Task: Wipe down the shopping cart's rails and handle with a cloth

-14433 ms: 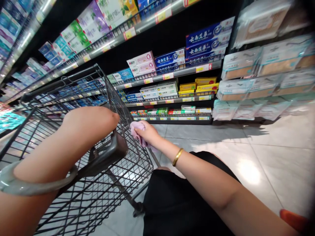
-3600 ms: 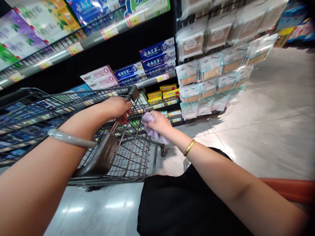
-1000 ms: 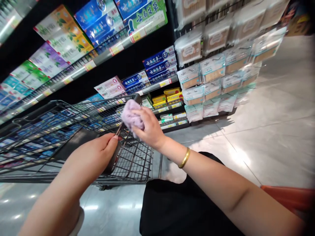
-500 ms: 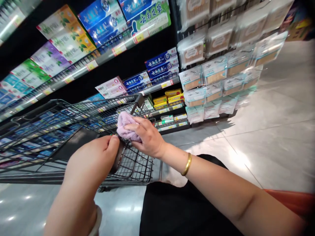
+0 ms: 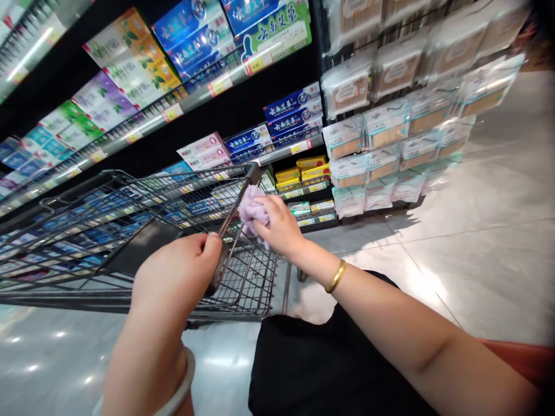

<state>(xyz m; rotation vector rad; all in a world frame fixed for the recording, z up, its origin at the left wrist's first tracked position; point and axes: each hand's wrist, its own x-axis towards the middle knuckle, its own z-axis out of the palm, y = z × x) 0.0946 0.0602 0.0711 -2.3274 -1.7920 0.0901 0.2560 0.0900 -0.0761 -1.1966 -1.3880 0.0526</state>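
A dark wire shopping cart [image 5: 255, 277] stands in front of me, its handlebar [image 5: 229, 219] running slantwise from near my body toward the shelves. My left hand [image 5: 177, 268] is closed round the near part of that bar, thumb on top; the fingers underneath are hidden. In my right hand [image 5: 280, 225] is a crumpled light-purple cloth [image 5: 252, 212], bunched under the fingers just beside the bar's far part. Whether the cloth touches the bar I cannot tell. A gold bangle [image 5: 336, 276] circles my right wrist.
Beyond the cart, shelves [image 5: 191, 104] hold rows of toothpaste boxes [image 5: 290, 112]. Hanging packs of cotton swabs [image 5: 347, 89] line the display to the right. Grey floor tiles [image 5: 489, 248] stretch to the right. An orange-red edge [image 5: 515, 358] shows at lower right.
My right hand and the cloth have moved right, away from my left hand along the bar's far end. My left hand still grips the bar. The whole view has shifted slightly.
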